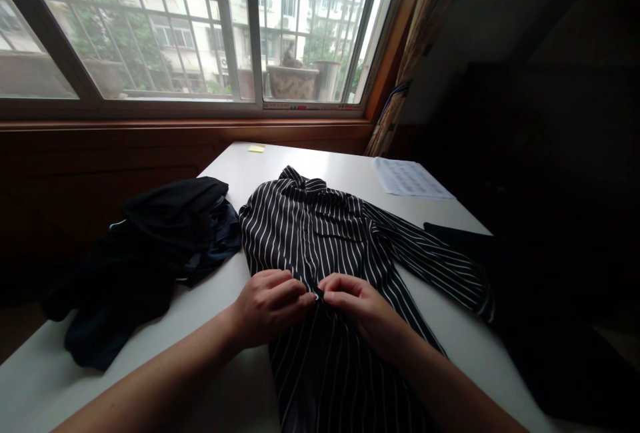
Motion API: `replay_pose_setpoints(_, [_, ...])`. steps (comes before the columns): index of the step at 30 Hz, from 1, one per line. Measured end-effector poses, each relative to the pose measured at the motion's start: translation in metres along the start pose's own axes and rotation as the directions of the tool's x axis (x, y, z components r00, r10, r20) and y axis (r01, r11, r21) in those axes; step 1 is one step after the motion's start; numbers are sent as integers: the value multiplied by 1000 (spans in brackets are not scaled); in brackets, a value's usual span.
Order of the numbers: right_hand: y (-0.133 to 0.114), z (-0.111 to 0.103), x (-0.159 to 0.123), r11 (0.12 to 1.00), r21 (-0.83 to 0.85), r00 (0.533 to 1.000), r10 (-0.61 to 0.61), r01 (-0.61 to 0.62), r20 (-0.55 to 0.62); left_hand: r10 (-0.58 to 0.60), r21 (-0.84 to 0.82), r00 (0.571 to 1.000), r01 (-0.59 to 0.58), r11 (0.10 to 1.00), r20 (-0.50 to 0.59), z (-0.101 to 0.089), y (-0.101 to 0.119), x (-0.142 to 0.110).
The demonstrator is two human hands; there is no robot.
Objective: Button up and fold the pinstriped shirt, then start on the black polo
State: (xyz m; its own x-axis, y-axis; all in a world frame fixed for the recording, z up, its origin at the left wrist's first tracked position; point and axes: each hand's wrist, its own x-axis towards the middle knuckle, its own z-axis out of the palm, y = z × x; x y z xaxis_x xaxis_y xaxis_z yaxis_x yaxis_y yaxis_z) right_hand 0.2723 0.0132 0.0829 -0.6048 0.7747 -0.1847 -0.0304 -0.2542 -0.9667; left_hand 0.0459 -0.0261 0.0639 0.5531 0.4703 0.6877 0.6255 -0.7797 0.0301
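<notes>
A black shirt with white stripes (335, 240) lies face up on the white table, its collar toward the window and one sleeve stretched out to the right. My left hand (273, 306) pinches the shirt's front edge near the middle, fingers curled. Close beside it, my right hand (357, 303) pinches the same front opening between thumb and fingers. A small bit of raised cloth shows between the fingertips; whether a button is there I cannot tell. Below the hands the front falls slightly apart.
Dark clothes (170, 233) are heaped on the table's left side, partly over the edge. Printed sheets (410, 178) lie at the back right, and a yellow sticky note (257, 148) at the far edge. Dark cloth (460, 238) lies at the right. Behind the white table (220, 366) is a barred window (200, 26).
</notes>
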Motion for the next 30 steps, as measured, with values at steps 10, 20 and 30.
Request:
replay_pose_setpoints(10, [-4, 2, -1, 992, -99, 996, -79, 82, 35, 11, 9, 1000, -11, 1000, 13, -1, 1, 4])
replay_pose_setpoints(20, [0, 1, 1, 973, -183, 990, -131, 139, 57, -18, -58, 997, 23, 998, 79, 3, 1, 3])
replay_pose_setpoints(30, [-1, 7, 1, 965, -204, 986, -158, 165, 51, -93, -144, 993, 102, 984, 69, 4, 1, 4])
